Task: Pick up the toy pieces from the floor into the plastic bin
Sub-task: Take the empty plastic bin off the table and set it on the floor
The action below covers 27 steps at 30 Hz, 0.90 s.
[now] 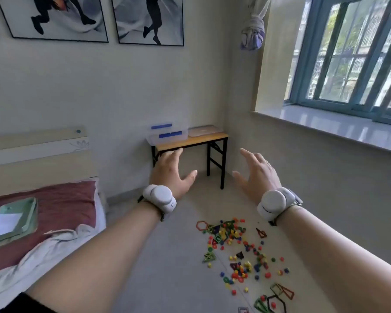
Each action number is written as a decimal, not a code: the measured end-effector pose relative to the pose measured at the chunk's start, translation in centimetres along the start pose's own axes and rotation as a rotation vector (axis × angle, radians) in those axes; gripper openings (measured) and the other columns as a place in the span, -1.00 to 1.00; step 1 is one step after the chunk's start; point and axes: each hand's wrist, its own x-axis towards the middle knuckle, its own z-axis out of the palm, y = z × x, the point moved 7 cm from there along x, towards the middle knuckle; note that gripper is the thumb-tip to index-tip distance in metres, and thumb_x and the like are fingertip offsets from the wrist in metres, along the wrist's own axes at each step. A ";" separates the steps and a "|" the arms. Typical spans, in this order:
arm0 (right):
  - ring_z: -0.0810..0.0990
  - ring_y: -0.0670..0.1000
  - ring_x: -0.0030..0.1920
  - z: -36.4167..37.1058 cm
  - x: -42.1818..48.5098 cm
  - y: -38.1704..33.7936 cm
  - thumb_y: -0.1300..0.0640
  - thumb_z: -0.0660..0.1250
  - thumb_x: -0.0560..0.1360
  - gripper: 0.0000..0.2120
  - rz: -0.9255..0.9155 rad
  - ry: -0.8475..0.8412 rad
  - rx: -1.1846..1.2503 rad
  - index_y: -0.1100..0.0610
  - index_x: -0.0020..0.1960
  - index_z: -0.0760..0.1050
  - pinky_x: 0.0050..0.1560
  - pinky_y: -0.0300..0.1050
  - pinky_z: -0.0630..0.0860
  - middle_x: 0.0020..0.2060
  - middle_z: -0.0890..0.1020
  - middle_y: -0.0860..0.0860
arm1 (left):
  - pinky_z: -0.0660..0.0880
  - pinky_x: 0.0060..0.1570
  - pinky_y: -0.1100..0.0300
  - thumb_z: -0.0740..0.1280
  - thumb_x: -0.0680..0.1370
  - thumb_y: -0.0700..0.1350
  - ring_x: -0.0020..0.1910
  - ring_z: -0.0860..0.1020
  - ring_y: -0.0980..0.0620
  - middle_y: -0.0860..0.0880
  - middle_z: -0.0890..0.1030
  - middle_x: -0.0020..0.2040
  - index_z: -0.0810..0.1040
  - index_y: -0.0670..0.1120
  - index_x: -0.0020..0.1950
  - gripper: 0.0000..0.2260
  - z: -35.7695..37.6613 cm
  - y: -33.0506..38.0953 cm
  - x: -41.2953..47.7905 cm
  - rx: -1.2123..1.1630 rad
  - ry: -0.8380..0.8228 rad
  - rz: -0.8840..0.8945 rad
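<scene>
1. The left hand is stretched out toward the bench, fingers spread, holding nothing.
2. The right hand is also open-fingered and empty.
3. The clear plastic bin sits on the bench's left end, with a closed laptop beside it.
4. The colourful toy pieces lie scattered on the floor, well apart from the bench.

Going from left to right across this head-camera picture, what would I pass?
The bed → left hand → right hand → window.
</scene>
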 end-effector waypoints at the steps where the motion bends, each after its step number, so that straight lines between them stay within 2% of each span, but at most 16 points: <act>1: 0.44 0.12 0.28 0.8 0.5 -0.3 -0.07 0.29 0.48 -0.40 0.001 0.007 0.007 0.00 0.45 0.19 0.24 0.02 0.40 0.31 0.44 0.05 | 0.29 0.29 0.15 0.38 0.44 0.09 0.34 0.36 -0.07 -0.10 0.39 0.35 0.29 -0.09 0.44 -0.37 0.1 -0.9 0.3 -0.005 -0.004 -0.009; 15: 0.42 0.07 0.28 15.9 7.3 -0.5 -0.02 0.27 0.48 -0.42 0.158 -0.122 -0.014 -0.05 0.46 0.18 0.14 -0.07 0.43 0.30 0.41 -0.01 | 0.25 0.30 0.16 0.35 0.47 0.07 0.38 0.32 -0.05 -0.08 0.36 0.39 0.24 -0.06 0.46 -0.39 7.7 -16.7 7.3 -0.065 -0.122 -0.139; 21: 0.42 0.05 0.27 21.0 11.5 1.8 -0.01 0.26 0.49 -0.41 0.166 -0.191 -0.019 -0.05 0.46 0.16 0.12 -0.08 0.44 0.31 0.39 -0.02 | 0.27 0.28 0.18 0.34 0.47 0.08 0.36 0.34 -0.03 -0.06 0.37 0.38 0.25 -0.02 0.45 -0.40 12.6 -20.7 10.1 -0.071 -0.159 -0.184; 27: 0.44 0.06 0.24 25.7 18.9 4.8 0.00 0.27 0.48 -0.41 0.148 -0.213 0.000 -0.05 0.46 0.16 0.11 -0.07 0.45 0.29 0.41 -0.01 | 0.22 0.18 0.31 0.35 0.46 0.07 0.33 0.37 0.00 -0.06 0.38 0.36 0.24 -0.02 0.45 -0.40 16.9 -23.9 16.2 -0.083 -0.122 -0.222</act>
